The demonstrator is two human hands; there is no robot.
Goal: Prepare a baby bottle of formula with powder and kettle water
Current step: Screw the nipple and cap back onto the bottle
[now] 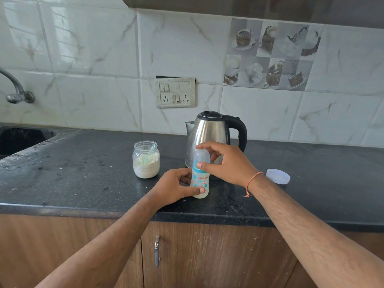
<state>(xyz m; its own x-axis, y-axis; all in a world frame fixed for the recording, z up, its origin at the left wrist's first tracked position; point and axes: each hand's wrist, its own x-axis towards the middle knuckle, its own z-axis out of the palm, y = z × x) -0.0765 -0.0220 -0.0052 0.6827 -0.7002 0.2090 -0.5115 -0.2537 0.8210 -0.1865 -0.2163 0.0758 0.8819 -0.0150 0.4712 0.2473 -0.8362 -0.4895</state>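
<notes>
— Bottle position? Translucent plastic baby bottle with teal print point(200, 179) stands upright on the black stone table point(83, 183), just before the steel kettle point(209, 136).

— My left hand point(174, 188) grips its base; my right hand point(224, 161) pinches the cap, directly above.

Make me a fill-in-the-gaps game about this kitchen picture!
1. The left hand holds the bottom of the baby ____, and the right hand grips its top.
2. The green scoop stands inside the glass ____ of powder.
3. The shiny kettle has a handle coloured ____.
4. The loose lid lies on the counter to the ____ of the kettle.

Missing words: bottle, jar, black, right
</notes>
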